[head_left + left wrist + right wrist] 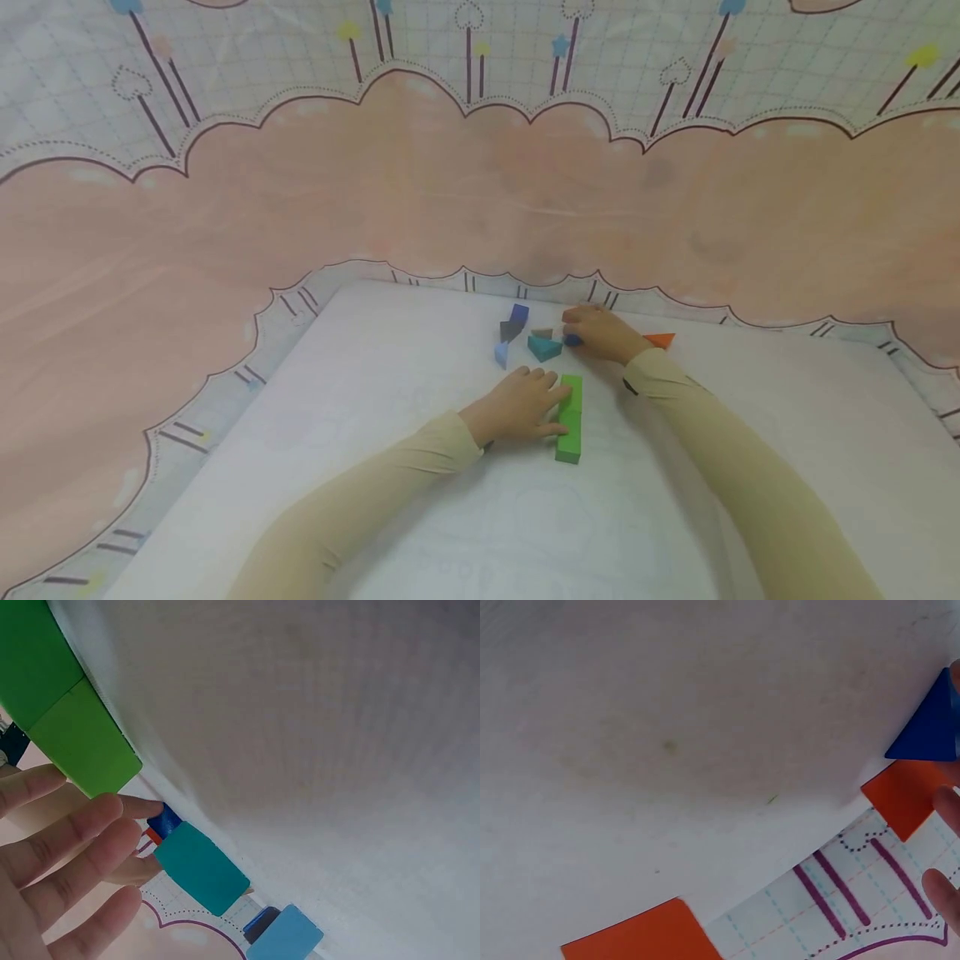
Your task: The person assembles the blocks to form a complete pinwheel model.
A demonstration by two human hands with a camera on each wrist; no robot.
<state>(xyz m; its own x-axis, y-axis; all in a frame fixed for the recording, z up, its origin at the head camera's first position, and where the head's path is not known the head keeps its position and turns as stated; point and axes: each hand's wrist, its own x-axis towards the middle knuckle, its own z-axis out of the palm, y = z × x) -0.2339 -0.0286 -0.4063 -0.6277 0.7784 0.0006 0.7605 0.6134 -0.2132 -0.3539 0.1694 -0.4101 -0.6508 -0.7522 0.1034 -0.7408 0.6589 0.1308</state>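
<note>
Two green blocks [570,446] lie end to end in a line on the white table. My left hand [517,406] is on their left side, with thumb and forefinger touching them and the other fingers extended. Farther back, my right hand [602,333] reaches over the table and pinches a blue triangular block [928,727]; its fingers partly hide that block in the head view. Just left of the right hand is a teal block [544,348]. An orange block [904,799] shows behind the blue one in the right wrist view.
Left of the teal block lie a light blue triangular block [502,355], a dark grey block [511,332] and a dark blue block [520,313]. A beige block [542,332] sits behind the teal one. An orange triangular block [662,340] lies beyond the right wrist. Patterned cloth [480,200] rises behind the table.
</note>
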